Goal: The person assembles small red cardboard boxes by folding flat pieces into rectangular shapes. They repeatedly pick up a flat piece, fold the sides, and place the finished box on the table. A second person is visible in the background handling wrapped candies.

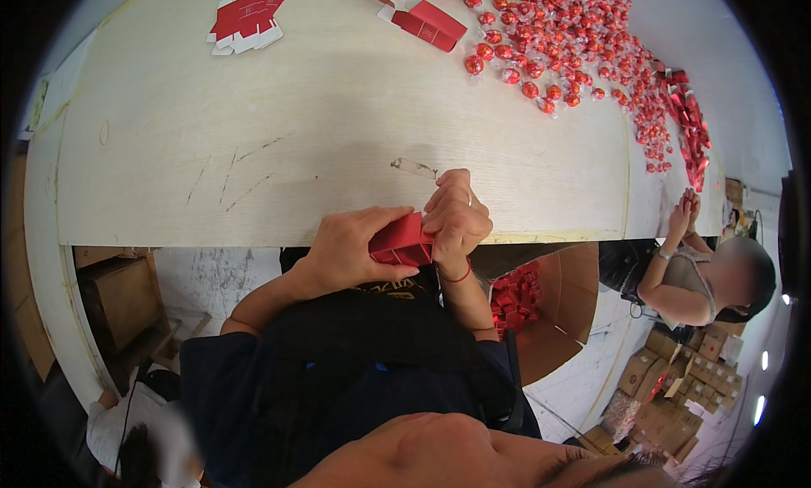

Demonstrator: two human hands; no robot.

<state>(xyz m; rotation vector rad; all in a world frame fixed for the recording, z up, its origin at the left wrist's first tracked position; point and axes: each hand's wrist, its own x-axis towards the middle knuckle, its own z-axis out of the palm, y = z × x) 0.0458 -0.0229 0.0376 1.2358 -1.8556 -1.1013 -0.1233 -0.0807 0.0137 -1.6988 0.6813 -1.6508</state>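
Note:
A small red cardboard box (400,239) is held between my two hands in front of my body, at the table's near edge. My left hand (348,245) grips its left side, fingers on top and thumb below. On the right side, my right hand (457,218) pinches the box near its upper right corner with the fingers curled. Whether anything lies inside the box cannot be seen. Several red boxes (429,25) lie open at the far middle of the table, and a stack of flat red and white box blanks (249,16) is at the far left.
Many red wrapped candies (541,44) are heaped at the far right of the table (279,141). Below the edge, right of me, an open carton (562,298) holds red boxes (515,298). A co-worker (688,277) stands at the right; another person (144,429) is lower left. Cartons (667,403) are stacked behind.

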